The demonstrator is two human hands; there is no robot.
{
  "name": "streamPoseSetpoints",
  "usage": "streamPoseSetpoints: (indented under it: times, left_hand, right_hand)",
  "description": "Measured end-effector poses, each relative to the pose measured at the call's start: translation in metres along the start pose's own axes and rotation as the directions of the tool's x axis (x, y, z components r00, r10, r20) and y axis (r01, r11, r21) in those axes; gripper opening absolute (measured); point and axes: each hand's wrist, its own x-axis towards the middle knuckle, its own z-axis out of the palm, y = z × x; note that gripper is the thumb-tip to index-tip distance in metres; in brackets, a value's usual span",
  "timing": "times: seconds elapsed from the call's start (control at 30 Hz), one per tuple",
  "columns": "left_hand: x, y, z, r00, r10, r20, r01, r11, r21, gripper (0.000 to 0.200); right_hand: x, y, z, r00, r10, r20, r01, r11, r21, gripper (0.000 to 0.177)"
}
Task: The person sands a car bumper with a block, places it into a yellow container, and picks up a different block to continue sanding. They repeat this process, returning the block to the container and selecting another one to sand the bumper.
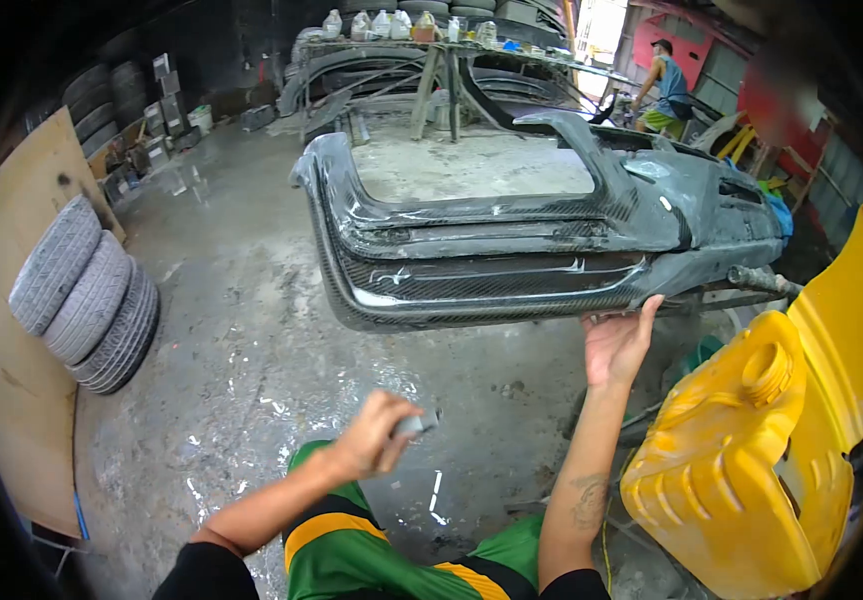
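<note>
A large car bumper (491,275) with a dark carbon-fibre weave and grey patches lies across the view in front of me, its right end on a stand. My right hand (616,345) grips its lower edge, thumb up on the outside and fingers partly hidden beneath. Apart from the bumper, above my lap, my left hand (379,437) is closed around a small grey piece (413,426). That piece could be folded sandpaper, but its kind is not clear. Glossy wet-looking streaks show on the bumper's surface.
Yellow plastic containers (721,460) stand close on my right. Stacked tyres (91,290) lean by a wooden board (26,400) at left. Behind the bumper, a bench (471,50) holds several jugs and bottles. Another person (666,85) works at back right. The concrete floor (221,340) looks wet.
</note>
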Motion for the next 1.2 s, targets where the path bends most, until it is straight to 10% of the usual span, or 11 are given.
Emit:
streamPoseSetpoints:
  times: [0.13,0.23,0.43,0.57,0.6,0.63,0.67,0.7,0.73,0.8,1.2]
  left_hand:
    - [-0.051,-0.046,0.098,0.978,-0.147,0.149,0.161,0.983,-0.090,0.039]
    - [-0.071,-0.068,0.141,0.932,-0.261,0.253,0.293,0.951,-0.095,0.034]
    - [-0.095,-0.093,0.182,0.875,-0.396,0.280,0.433,0.897,-0.084,0.029]
    - [-0.087,-0.090,0.193,0.862,-0.449,0.238,0.486,0.864,-0.133,0.028]
    - [-0.088,-0.090,0.195,0.849,-0.471,0.241,0.508,0.852,-0.126,0.028]
    - [-0.089,-0.091,0.198,0.845,-0.476,0.244,0.514,0.848,-0.129,0.028]
    - [-0.089,-0.091,0.200,0.839,-0.482,0.253,0.527,0.835,-0.156,0.028]
    - [-0.088,-0.091,0.201,0.834,-0.485,0.263,0.537,0.823,-0.184,0.028]
    - [-0.087,-0.091,0.201,0.835,-0.484,0.263,0.536,0.823,-0.188,0.028]
    - [-0.085,-0.090,0.201,0.831,-0.476,0.288,0.540,0.815,-0.211,0.028]
    - [-0.016,-0.055,0.156,0.874,-0.383,0.299,0.477,0.791,-0.382,0.035]
  right_hand:
    - [-0.013,-0.002,-0.011,0.987,0.072,-0.145,-0.070,0.997,0.015,0.085]
    - [-0.062,0.005,-0.014,0.972,0.088,-0.217,-0.156,0.936,-0.317,0.084]
    - [-0.200,-0.059,0.016,0.993,0.117,-0.012,-0.092,0.708,-0.700,0.021]
    - [-0.262,-0.185,0.046,0.950,-0.311,-0.017,0.161,0.536,-0.829,0.028]
    - [-0.262,-0.206,0.080,0.871,-0.379,0.312,0.422,0.253,-0.871,0.049]
    - [-0.248,-0.228,0.105,0.810,-0.335,0.482,0.568,0.243,-0.786,0.041]
    - [-0.243,-0.257,0.109,0.705,-0.307,0.639,0.633,-0.134,-0.763,0.049]
    - [-0.223,-0.278,0.108,0.690,-0.466,0.553,0.474,-0.287,-0.833,0.022]
    - [-0.217,-0.283,0.098,0.616,-0.320,0.720,0.127,-0.861,-0.492,0.020]
    - [-0.199,-0.319,0.086,0.855,-0.422,0.303,0.114,-0.417,-0.902,0.022]
    - [-0.197,-0.335,0.013,0.859,-0.510,0.049,-0.152,-0.345,-0.926,0.036]
